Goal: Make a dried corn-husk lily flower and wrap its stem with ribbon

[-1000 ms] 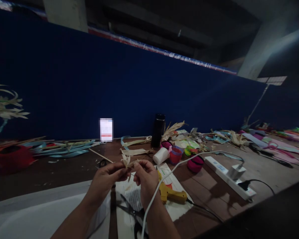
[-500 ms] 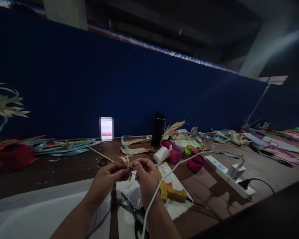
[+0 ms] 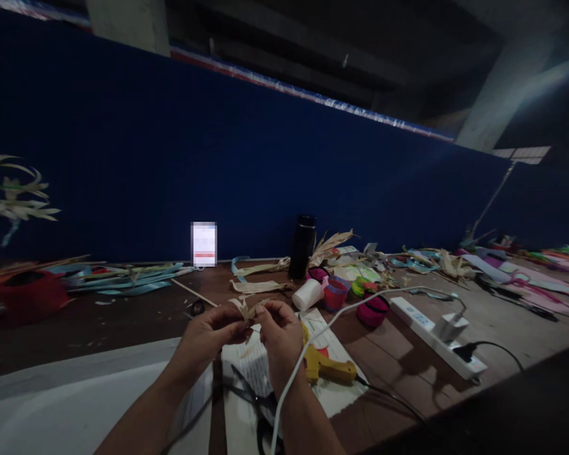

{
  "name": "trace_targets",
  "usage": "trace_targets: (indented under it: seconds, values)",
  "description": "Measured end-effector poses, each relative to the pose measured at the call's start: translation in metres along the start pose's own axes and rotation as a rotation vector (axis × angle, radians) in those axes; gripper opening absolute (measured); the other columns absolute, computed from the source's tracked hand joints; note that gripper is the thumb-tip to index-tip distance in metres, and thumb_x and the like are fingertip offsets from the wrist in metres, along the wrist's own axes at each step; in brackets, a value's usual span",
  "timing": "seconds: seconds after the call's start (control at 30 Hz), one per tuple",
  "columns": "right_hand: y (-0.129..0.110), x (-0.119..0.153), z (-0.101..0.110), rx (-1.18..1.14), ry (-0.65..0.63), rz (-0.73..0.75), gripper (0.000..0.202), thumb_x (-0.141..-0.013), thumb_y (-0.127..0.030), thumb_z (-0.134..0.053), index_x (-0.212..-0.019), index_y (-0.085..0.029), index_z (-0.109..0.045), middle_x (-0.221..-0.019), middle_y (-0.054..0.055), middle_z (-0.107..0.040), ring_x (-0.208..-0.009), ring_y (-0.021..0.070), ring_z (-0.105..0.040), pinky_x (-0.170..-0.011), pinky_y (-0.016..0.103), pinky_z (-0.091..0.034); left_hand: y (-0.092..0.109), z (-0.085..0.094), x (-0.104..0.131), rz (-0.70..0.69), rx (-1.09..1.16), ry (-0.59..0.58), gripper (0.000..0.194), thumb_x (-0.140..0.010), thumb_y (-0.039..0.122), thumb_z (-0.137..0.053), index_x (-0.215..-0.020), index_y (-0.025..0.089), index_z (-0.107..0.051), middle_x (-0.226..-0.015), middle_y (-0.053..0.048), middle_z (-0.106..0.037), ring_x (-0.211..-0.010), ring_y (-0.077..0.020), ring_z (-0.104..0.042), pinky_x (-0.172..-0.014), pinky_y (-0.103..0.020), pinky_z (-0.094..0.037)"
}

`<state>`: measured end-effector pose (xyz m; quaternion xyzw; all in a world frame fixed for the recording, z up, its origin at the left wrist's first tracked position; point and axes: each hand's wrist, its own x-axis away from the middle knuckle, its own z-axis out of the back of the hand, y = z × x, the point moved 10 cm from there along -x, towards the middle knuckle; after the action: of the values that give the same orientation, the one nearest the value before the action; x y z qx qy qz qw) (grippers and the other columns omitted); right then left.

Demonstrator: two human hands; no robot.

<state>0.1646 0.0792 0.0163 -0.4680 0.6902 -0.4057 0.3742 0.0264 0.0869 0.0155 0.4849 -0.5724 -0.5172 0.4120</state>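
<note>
Pinched between my two hands is a pale, dry corn husk strip (image 3: 247,309), folded, with its ends sticking up. My left hand (image 3: 220,330) grips its left side between thumb and fingers. On the right side, my right hand (image 3: 281,328) pinches it close to the left fingertips. Both hands hover over a printed paper sheet (image 3: 336,395). Scissors (image 3: 253,397) lie on that paper below the hands, partly hidden by my right forearm. A yellow glue gun (image 3: 332,368) rests just right of my right wrist. A white cable (image 3: 308,341) crosses in front of that wrist.
Beyond the hands stand a black bottle (image 3: 302,246) and a lit screen (image 3: 203,244). A white roll (image 3: 308,294), a magenta tape roll (image 3: 372,311) and a power strip (image 3: 436,338) lie to the right. A red container (image 3: 33,297) and blue ribbons (image 3: 137,284) are at left.
The fingers have shifted very slightly on the husk strip, whose right part now looks flatter. The view has moved a little; the other things lie as before.
</note>
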Motion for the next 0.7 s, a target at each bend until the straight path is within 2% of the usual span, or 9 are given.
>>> trace_targets:
  seconds: [0.2, 0.47, 0.7]
  values:
    - [-0.002, 0.0006, 0.0015, 0.02, 0.02, 0.005, 0.014, -0.068, -0.028, -0.066, -0.073, -0.016, -0.06, -0.054, -0.005, -0.054, -0.041, 0.0043, -0.038, -0.037, 0.016, -0.028, -0.0051, 0.0034, -0.0018, 0.001, 0.022, 0.007, 0.021, -0.062, 0.03, -0.075, -0.078, 0.018, -0.069, -0.073, -0.001, -0.069, -0.069, -0.0148, -0.063, -0.07, -0.028, -0.051]
    - [0.0013, -0.0022, 0.0017, 0.022, 0.016, -0.013, 0.014, -0.068, -0.028, -0.065, -0.073, -0.016, -0.06, -0.055, -0.005, -0.054, -0.041, 0.0044, -0.037, -0.036, 0.016, -0.027, 0.0035, -0.0023, 0.001, -0.006, -0.01, -0.013, 0.019, -0.062, 0.03, -0.074, -0.075, 0.017, -0.07, -0.074, -0.002, -0.069, -0.071, -0.0153, -0.063, -0.071, -0.028, -0.051]
    - [0.0009, 0.0008, -0.0005, 0.008, -0.004, -0.015, 0.014, -0.069, -0.028, -0.065, -0.074, -0.016, -0.061, -0.055, -0.005, -0.053, -0.041, 0.0037, -0.035, -0.036, 0.016, -0.026, 0.0025, -0.0038, 0.0022, 0.017, -0.027, -0.025, 0.022, -0.061, 0.029, -0.075, -0.08, 0.018, -0.071, -0.077, -0.002, -0.069, -0.07, -0.0145, -0.062, -0.071, -0.027, -0.05]
